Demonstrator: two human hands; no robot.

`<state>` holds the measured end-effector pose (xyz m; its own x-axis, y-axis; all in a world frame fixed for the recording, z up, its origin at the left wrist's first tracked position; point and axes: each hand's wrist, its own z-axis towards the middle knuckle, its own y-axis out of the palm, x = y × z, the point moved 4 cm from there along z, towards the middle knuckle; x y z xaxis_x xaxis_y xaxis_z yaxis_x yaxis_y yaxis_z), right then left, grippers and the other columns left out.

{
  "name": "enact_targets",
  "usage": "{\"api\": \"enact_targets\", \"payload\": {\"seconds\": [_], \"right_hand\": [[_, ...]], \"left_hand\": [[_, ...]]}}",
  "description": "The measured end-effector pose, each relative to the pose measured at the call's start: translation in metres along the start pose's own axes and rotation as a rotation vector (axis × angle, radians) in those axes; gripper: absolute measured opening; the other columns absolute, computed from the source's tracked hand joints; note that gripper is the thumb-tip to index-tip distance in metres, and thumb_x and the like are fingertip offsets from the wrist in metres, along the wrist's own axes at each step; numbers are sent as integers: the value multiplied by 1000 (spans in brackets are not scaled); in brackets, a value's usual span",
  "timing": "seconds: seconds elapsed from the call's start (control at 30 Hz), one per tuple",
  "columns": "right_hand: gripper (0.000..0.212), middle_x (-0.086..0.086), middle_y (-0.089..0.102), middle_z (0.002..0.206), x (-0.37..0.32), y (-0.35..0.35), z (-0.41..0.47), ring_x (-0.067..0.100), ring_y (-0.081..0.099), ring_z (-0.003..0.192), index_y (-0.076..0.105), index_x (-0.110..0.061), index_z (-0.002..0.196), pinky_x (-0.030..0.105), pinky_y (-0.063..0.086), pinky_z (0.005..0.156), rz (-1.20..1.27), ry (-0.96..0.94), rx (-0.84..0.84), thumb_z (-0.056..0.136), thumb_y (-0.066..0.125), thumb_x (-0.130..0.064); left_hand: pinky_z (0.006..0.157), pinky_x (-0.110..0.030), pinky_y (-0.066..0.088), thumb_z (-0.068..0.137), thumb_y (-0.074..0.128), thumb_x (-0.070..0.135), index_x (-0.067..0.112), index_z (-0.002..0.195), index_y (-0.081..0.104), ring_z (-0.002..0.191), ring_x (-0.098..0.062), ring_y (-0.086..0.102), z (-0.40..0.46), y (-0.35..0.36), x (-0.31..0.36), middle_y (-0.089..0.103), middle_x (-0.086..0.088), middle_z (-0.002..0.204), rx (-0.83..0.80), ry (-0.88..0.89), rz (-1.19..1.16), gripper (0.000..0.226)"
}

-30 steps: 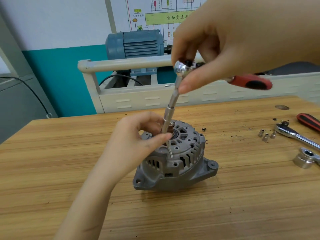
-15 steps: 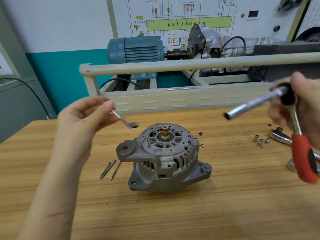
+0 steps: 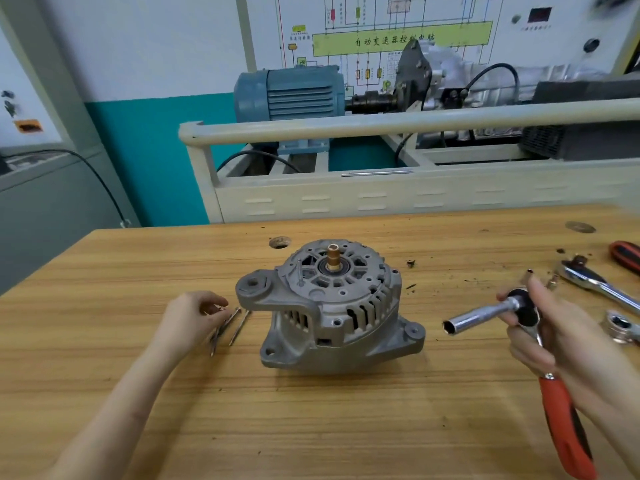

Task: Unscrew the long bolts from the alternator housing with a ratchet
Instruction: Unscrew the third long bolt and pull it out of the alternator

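The grey alternator housing [image 3: 332, 306] stands in the middle of the wooden table [image 3: 311, 427], its brass shaft pointing up. A thin bolt [image 3: 298, 270] sticks up from its top face. Left of it my left hand [image 3: 187, 320] is down at the table, its fingertips pinching a long bolt [image 3: 217, 327] beside the other loose bolts [image 3: 239, 326] lying there. To the right, clear of the housing, my right hand [image 3: 561, 341] grips the red-handled ratchet [image 3: 564, 427]. Its long socket [image 3: 481, 317] points left toward the housing.
A second ratchet [image 3: 595, 282], a large socket [image 3: 620, 323], small sockets [image 3: 529, 273] and a red handle [image 3: 627, 254] lie at the table's right edge. Dirt flecks are scattered there. A hole [image 3: 280, 241] is behind the alternator. A cream railed bench [image 3: 381, 199] borders the far side.
The ratchet lifted off the housing and swung right and down. My left hand drew a bolt out, carried it left, then lowered it beside the loose bolts.
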<state>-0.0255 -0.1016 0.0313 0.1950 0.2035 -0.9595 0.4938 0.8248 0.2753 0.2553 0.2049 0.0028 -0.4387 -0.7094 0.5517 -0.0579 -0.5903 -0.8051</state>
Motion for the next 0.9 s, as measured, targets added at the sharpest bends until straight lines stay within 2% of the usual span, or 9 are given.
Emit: {"api": "enact_targets", "payload": {"seconds": [0.13,0.27,0.33,0.43,0.5,0.57,0.7,0.8,0.9], "right_hand": [[40,0,41,41,4,-2,-3,5,24,25,53,-3,72,8,23,33,-9,31,10,78,46,-41],[39,-3,42,36,5,-1,-4,6,24,25,49,-3,71,9,20,33,0,38,19,82,42,-40],[38,-5,43,36,8,-1,-3,5,24,25,50,-4,71,10,20,33,21,37,27,82,41,-39],[35,-2,48,47,12,0,-1,6,24,24,61,-7,70,9,18,35,76,20,37,81,44,-36],[34,2,49,54,13,0,-1,6,25,24,67,-12,68,9,17,37,92,16,40,80,45,-34],[33,3,49,56,14,0,-1,6,26,25,66,-10,70,10,17,37,76,23,47,80,46,-34],[33,2,50,57,14,-4,-3,6,27,27,59,-5,78,12,17,36,15,38,91,79,48,-36],[33,0,52,57,14,-4,-3,5,28,27,59,-5,80,11,19,35,0,42,106,78,49,-37],[33,0,52,56,14,-4,-3,5,28,27,59,-5,79,12,18,35,3,43,117,77,50,-37]], "left_hand": [[58,-21,39,77,72,18,17,83,64,71,-11,57,0,10,-3,62,4,72,-10,2,9,11],[55,-19,38,76,73,19,22,79,56,66,-3,52,-2,15,-6,55,12,67,12,12,11,17],[55,-19,38,76,73,20,22,82,58,66,-2,52,-3,15,-8,55,13,67,22,11,8,16],[56,-16,38,78,71,22,18,90,63,68,-1,53,-4,13,-7,57,13,69,47,32,-14,14],[60,-19,40,81,68,23,14,96,66,72,-7,56,-4,12,-5,62,7,75,58,44,-20,18],[72,-25,44,82,66,25,11,103,65,82,-13,57,-4,13,-5,66,-2,90,42,38,-24,26],[87,-36,46,78,69,37,16,117,56,100,-19,55,-7,24,-6,60,-5,111,-112,21,3,46],[92,-40,45,72,72,42,19,126,48,106,-19,52,-6,29,-7,55,-3,120,-168,10,80,63],[92,-40,45,73,71,41,19,127,47,107,-20,52,-5,29,-6,55,-4,122,-163,6,102,64]]}}
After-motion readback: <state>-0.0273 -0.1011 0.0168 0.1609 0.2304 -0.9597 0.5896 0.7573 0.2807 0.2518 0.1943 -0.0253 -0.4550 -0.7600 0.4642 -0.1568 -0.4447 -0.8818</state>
